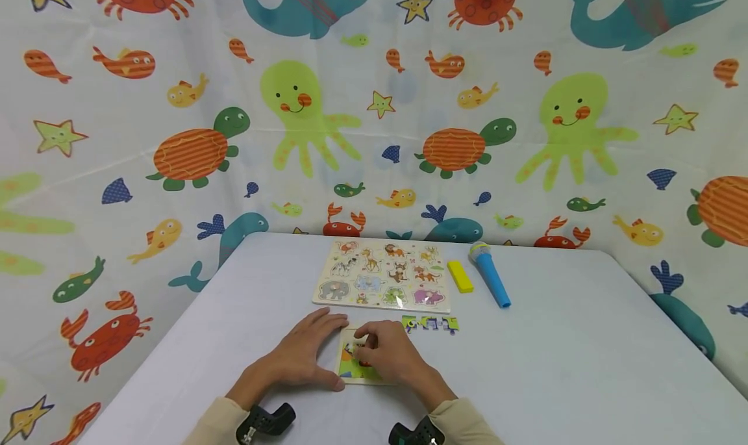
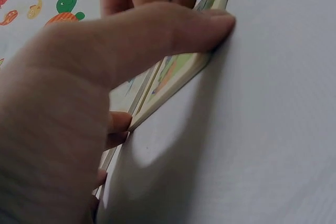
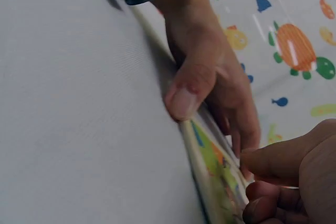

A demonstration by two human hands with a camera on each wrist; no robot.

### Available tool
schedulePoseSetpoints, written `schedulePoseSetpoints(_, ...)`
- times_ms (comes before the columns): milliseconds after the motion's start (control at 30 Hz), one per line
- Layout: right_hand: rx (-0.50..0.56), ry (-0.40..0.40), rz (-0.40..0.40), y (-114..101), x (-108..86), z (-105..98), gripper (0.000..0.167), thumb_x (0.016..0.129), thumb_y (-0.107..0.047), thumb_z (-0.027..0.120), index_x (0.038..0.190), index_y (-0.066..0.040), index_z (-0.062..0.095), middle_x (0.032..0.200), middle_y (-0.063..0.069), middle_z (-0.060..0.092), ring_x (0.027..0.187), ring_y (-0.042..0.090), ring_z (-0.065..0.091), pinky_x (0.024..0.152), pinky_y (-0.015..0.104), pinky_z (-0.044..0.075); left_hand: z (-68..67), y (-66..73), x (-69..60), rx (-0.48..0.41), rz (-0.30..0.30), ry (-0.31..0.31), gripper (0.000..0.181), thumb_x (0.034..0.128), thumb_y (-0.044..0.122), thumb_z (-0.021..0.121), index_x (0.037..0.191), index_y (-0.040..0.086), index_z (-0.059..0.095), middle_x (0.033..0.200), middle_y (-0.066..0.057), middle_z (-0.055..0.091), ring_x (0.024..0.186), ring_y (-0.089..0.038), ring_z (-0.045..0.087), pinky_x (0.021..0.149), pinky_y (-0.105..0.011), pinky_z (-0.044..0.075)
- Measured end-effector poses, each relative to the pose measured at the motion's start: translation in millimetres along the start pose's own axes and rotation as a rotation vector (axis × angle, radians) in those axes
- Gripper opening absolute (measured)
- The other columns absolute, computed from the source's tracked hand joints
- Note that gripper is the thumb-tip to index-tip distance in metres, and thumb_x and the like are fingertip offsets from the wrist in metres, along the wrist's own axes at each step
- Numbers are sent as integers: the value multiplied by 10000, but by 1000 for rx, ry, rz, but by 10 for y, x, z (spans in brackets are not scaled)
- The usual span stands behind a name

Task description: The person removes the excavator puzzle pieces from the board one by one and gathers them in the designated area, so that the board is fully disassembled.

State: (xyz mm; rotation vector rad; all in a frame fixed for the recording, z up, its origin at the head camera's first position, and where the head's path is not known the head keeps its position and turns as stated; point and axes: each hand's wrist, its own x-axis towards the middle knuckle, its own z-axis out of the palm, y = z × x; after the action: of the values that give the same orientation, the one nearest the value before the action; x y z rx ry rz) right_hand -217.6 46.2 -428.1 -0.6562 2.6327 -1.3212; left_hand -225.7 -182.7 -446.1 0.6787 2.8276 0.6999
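A small wooden-framed jigsaw puzzle (image 1: pixel 353 371) with a bright green and orange picture lies near the table's front. My left hand (image 1: pixel 304 351) spans its left side, the thumb (image 2: pixel 194 27) straight against the near corner and the fingers reaching toward the far corner. Over the puzzle's right part is my right hand (image 1: pixel 393 355), fingers curled and thumb close to the index fingertip; whether a piece sits between them is hidden. Part of the picture lies beneath that hand. Loose jigsaw pieces (image 1: pixel 429 323), green with dark markings, lie in a row just beyond it.
Behind the puzzle lies a larger animal peg board (image 1: pixel 382 305). A yellow block (image 1: pixel 460 277) and a blue toy microphone (image 1: pixel 491 277) are to its right. A sea-animal printed cloth (image 1: pixel 362 152) hangs behind the white table (image 1: pixel 561 354).
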Motion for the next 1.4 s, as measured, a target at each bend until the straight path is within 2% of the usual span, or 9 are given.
schedulePoseSetpoints(133, -53, -1, 17, 32, 14, 56, 239, 883, -186, 770, 1089, -65, 756, 679, -94, 597, 624, 44, 517, 577, 200, 411, -10, 7, 2, 11, -8, -1, 1049, 605, 738, 784, 1511, 325, 452, 1595, 117, 377, 1548, -287, 160, 1195, -656, 217)
schedulePoseSetpoints(267, -89, 22, -8, 27, 13, 83, 206, 846, -166, 795, 1026, -73, 756, 645, -92, 566, 588, 38, 487, 545, 198, 384, -15, 9, 5, 20, -13, 0, 1054, 602, 743, 783, 1511, 327, 451, 1597, 117, 377, 1549, -288, 158, 1192, -660, 221)
schedulePoseSetpoints(400, -106, 42, -18, 27, 6, 99, 187, 832, -157, 803, 991, -87, 735, 628, -95, 535, 558, 26, 457, 513, 188, 354, -22, 12, 6, 15, -14, 1, 1057, 598, 739, 787, 1512, 328, 450, 1598, 117, 376, 1549, -289, 157, 1191, -663, 220)
schedulePoseSetpoints(667, -118, 55, 6, 4, -12, 119, 212, 832, -161, 808, 993, -119, 677, 667, -96, 531, 576, 32, 456, 544, 203, 362, -31, 17, -2, -1, -14, -2, 1051, 604, 721, 798, 1512, 323, 451, 1599, 109, 375, 1549, -291, 158, 1188, -665, 226)
schedulePoseSetpoints(833, -128, 55, -1, 8, -9, 131, 236, 842, -173, 801, 991, -185, 617, 719, -102, 531, 611, 39, 460, 587, 221, 374, -24, 2, -5, -7, -8, 2, 1054, 597, 716, 804, 1508, 311, 460, 1596, 100, 382, 1548, -297, 162, 1192, -662, 219)
schedulePoseSetpoints(1033, -183, 58, -37, 52, -2, 147, 250, 866, -210, 783, 1019, -251, 589, 837, -126, 536, 746, 38, 496, 702, 261, 403, -13, -8, 2, -11, -2, 7, 1057, 592, 714, 804, 1507, 310, 463, 1594, 95, 387, 1546, -304, 165, 1190, -667, 219)
schedulePoseSetpoints(1133, -154, 59, -58, 58, -6, 146, 218, 884, -186, 761, 1003, -250, 591, 848, -137, 554, 768, 33, 511, 717, 255, 425, -14, -8, 5, -16, 0, 9, 1062, 590, 712, 807, 1507, 302, 464, 1593, 89, 391, 1546, -307, 165, 1189, -668, 217)
schedulePoseSetpoints(1400, 37, 59, -124, 50, -24, 97, 116, 943, -84, 693, 964, -175, 623, 801, -101, 578, 663, 20, 493, 613, 192, 431, -5, -13, 13, -25, 2, 3, 1061, 597, 706, 811, 1511, 295, 462, 1594, 87, 388, 1547, -309, 160, 1191, -667, 213)
